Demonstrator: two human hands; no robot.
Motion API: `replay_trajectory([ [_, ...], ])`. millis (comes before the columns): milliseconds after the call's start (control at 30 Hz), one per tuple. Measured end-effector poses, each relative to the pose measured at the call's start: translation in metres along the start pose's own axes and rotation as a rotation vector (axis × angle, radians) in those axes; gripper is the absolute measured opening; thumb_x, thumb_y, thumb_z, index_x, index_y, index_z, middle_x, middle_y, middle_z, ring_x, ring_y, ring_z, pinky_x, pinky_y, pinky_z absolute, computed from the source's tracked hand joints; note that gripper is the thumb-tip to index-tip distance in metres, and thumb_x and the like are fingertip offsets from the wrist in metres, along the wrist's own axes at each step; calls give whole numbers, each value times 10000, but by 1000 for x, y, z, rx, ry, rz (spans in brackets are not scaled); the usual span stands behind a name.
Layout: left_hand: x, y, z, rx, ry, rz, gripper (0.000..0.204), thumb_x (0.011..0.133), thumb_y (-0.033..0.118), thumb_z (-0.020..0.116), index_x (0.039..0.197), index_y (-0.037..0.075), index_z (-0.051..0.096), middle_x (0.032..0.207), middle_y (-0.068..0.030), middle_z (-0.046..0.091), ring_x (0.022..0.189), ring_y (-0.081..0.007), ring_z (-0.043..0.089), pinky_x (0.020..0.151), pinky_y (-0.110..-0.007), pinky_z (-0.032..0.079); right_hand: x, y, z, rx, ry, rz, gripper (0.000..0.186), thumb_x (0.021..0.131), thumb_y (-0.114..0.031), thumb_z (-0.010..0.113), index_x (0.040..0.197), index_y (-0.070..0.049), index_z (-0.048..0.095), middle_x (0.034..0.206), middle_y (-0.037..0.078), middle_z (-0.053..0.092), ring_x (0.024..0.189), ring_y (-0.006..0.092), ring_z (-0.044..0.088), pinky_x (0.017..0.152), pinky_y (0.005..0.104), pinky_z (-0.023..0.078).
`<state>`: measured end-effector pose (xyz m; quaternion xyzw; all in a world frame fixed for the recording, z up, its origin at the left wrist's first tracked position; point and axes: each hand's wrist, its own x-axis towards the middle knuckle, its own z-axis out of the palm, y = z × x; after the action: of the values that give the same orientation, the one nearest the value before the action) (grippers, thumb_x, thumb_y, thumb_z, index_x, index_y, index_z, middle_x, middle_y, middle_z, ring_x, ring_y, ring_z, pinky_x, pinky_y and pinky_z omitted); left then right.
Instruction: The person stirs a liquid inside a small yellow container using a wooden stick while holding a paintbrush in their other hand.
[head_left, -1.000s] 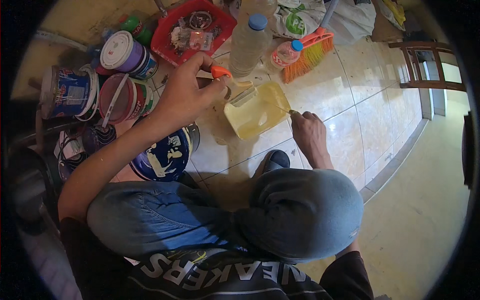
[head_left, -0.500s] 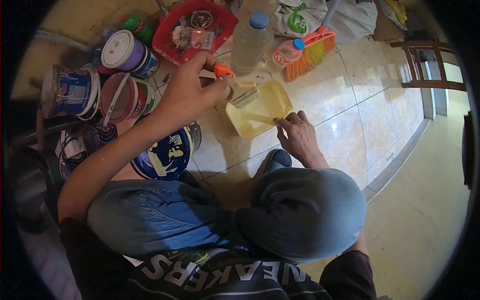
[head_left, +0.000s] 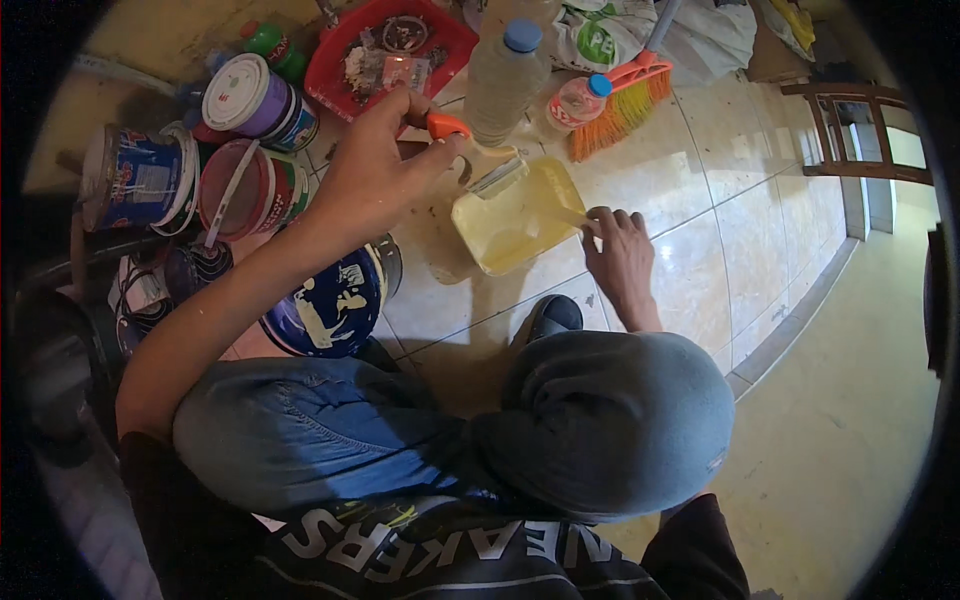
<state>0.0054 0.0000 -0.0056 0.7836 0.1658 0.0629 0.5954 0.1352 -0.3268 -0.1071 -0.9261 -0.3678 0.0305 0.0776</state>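
Observation:
My left hand grips the orange handle of a paintbrush coated in cream paint. Its head hangs at the left rim of a pale yellow rectangular tub, apparently holding pale yellow paint. Beyond the tub's right rim, my right hand pinches the end of a flat pale stick; the stick's other end reaches into the tub. Close to my left forearm is a dark blue paint-splashed lid or bucket top.
Paint cans and a red-rimmed pail crowd the left. Behind the tub stand a large blue-capped bottle, a smaller bottle, an orange broom and a red dustpan with debris. White sacks lie at the back.
My right hand has moved right and slightly up, drawing the stick toward the tub's right rim. The paintbrush in my left hand has shifted slightly; its head has risen a little.

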Motion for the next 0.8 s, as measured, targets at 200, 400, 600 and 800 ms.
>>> replay_trajectory([
  [200, -2, -2, -5, 39, 4, -12, 277, 1030, 135, 728, 1197, -17, 569, 1188, -112, 651, 1080, -164, 695, 946, -311, 633, -8, -27, 2, 137, -232, -32, 251, 939, -192, 705, 1179, -121, 710, 1027, 146, 728, 921, 382, 724, 805, 486, 597],
  [400, -1, 2, -4, 56, 7, -9, 285, 1031, 134, 727, 1210, -22, 572, 1190, -120, 655, 1095, -164, 695, 953, -311, 635, 27, -2, -28, 313, -28, 98, 206, 905, -199, 783, 1044, -46, 776, 970, 197, 771, 867, 390, 747, 789, 462, 595],
  [600, -1, 1, -5, 83, 29, -1, 284, 1027, 131, 730, 1207, -22, 573, 1192, -126, 662, 1067, -169, 707, 945, -305, 639, 18, -43, -1, 635, 29, 32, 241, 908, -146, 825, 1100, -4, 797, 1021, 181, 775, 791, 293, 763, 713, 368, 603],
  [800, -1, -1, -7, 73, 35, -2, 286, 1020, 128, 741, 1202, -19, 576, 1171, -130, 677, 1060, -175, 721, 912, -297, 636, 10, -47, 9, 689, 49, -25, 184, 960, -123, 770, 1118, -32, 798, 1043, 183, 772, 881, 330, 764, 741, 399, 608],
])
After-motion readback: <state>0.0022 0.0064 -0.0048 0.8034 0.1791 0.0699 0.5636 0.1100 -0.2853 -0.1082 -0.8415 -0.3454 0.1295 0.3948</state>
